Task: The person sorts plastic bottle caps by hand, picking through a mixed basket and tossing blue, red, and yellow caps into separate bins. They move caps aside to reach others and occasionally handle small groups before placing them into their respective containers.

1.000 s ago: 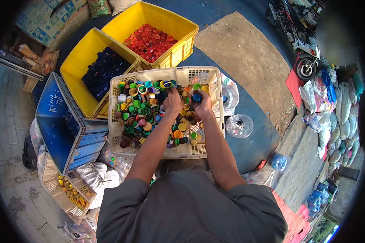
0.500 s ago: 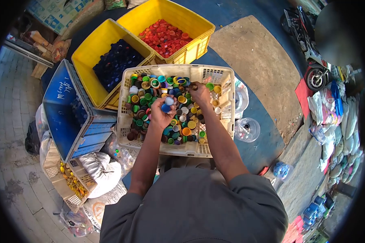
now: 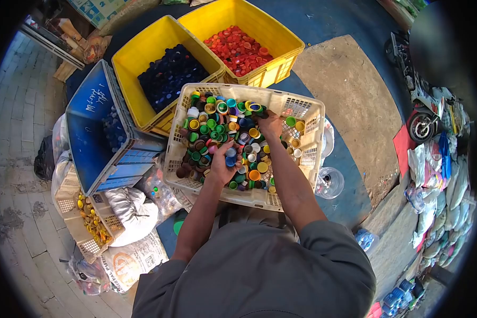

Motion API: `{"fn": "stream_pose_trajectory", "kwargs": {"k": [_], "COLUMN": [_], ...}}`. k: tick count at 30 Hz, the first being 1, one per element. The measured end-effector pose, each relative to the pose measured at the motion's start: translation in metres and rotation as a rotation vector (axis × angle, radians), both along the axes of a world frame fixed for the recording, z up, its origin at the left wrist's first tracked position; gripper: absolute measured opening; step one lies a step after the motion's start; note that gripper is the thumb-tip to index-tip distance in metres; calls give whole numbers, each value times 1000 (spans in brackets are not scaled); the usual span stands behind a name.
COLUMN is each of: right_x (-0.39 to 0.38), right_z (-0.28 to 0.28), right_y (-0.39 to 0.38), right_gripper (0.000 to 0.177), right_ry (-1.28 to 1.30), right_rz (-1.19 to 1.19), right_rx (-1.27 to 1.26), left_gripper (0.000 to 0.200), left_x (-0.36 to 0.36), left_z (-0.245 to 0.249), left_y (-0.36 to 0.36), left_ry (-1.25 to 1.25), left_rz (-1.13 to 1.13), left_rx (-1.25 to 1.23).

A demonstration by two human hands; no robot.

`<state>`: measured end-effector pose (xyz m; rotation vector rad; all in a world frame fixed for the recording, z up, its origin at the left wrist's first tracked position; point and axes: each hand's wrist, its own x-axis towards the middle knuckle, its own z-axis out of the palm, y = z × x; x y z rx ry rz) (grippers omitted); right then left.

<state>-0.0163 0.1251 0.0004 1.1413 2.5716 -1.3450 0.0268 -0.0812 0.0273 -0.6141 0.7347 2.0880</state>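
A cream plastic crate (image 3: 308,108) in front of me holds many bottle caps (image 3: 212,124) in green, yellow, brown, white and other colours. My left hand (image 3: 224,167) is curled, palm up, over the near-middle caps, with blue bottle caps (image 3: 231,159) held between thumb and fingers. One of these caps looks paler than the other. At the far right part of the pile is my right hand (image 3: 270,127), fingers bent down among the caps. Its fingertips are in shadow and partly hidden, so what they pinch cannot be made out.
Beyond the crate stand a yellow bin of dark blue caps (image 3: 124,58) and a yellow bin of red caps (image 3: 288,45). A blue bin (image 3: 85,132) leans at left, above a basket of yellow caps (image 3: 66,206). A clear tub (image 3: 331,183) sits right of the crate.
The camera view has shifted, so the crate and bins appear further right. My left hand has come nearer my body over the caps, still holding blue caps. My right hand stays at the far right caps.
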Motion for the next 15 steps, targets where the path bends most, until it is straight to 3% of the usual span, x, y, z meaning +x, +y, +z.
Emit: {"fn": "stream_pose_trajectory", "kwargs": {"k": [3, 15], "right_x": [-4, -12], "right_z": [-36, -57], "right_y": [7, 9], "right_gripper": [56, 58], "right_ry": [203, 216], "right_rz": [19, 112], "right_rx": [-104, -115], "left_gripper": [22, 18], "left_x": [3, 15], "left_z": [4, -8], "left_y": [4, 10], "left_ry": [-3, -24], "left_rz": [-15, -45], "left_rx": [-72, -26]}}
